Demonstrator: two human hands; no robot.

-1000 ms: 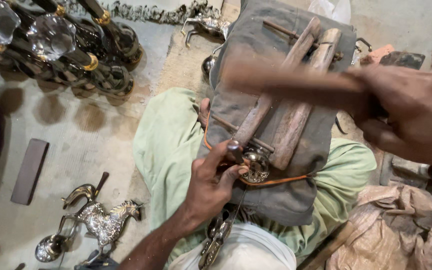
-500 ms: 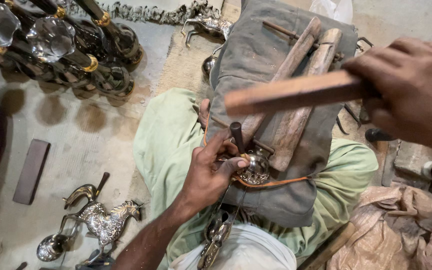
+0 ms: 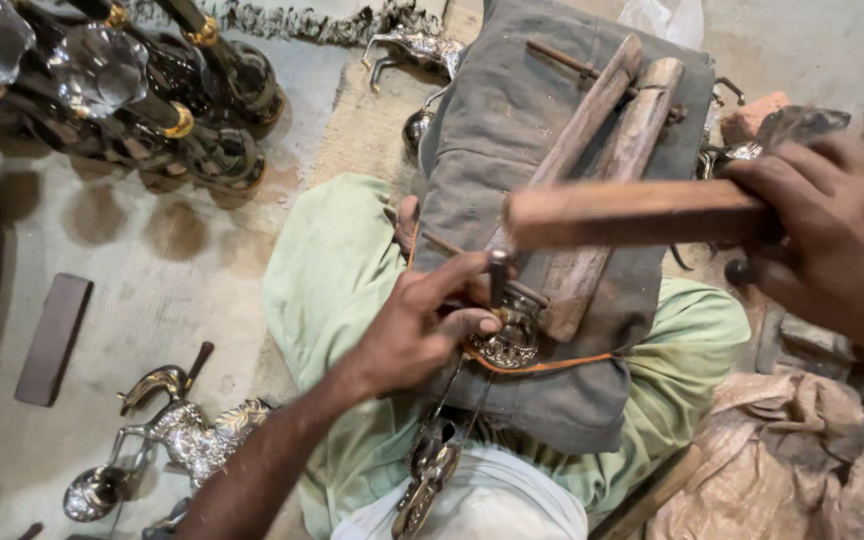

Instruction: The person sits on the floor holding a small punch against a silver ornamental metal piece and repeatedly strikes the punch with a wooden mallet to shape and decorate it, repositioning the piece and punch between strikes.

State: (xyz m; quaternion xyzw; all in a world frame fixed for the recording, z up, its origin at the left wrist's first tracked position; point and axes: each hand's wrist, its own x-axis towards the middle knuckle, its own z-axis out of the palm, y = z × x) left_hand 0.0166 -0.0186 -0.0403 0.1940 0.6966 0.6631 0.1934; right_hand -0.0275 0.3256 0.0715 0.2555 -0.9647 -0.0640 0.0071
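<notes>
Lowered since half a second ago, the wooden mallet (image 3: 642,212) – gripped in the right hand (image 3: 837,235) – hangs over the punch (image 3: 498,282) pinched by the left hand (image 3: 414,325) on the metal piece (image 3: 508,345) in the lap vise (image 3: 592,180). A skewed blow could strike fingers.

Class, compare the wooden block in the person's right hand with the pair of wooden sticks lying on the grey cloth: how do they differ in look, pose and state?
The wooden block is lifted off the cloth in the right hand; the wooden sticks rest on the grey cloth. The block lies crosswise, the sticks run slantwise. The block looks smooth and squared, the sticks rounder and rougher. Both are brown wood.
</notes>
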